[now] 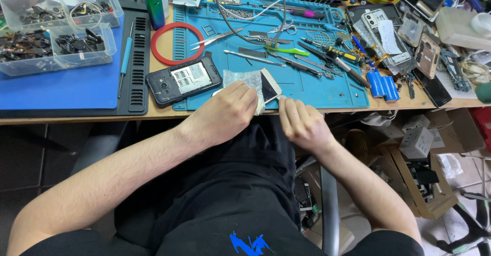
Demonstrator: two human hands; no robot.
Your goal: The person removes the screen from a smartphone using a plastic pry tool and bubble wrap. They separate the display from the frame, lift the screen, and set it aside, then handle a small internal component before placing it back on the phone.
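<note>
Left hand [227, 114] curled, fingers pinching a crinkled clear plastic bag [240, 78] and the small white-edged phone [270, 86] at the front edge of the blue work mat [317, 90] — right hand [302, 123] loosely curled, fingertips just beside the phone. Opened black phone [184, 80] lies to the left.

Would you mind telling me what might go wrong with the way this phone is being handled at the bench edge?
1. The white phone is propped at the front edge of the blue mat, held between the left hand and right hand; a slip could drop it to the floor.
2. The opened dark phone lies close beside the left hand and might get nudged.
3. Tweezers and screwdrivers lie loose nearby and could scratch parts.
</note>
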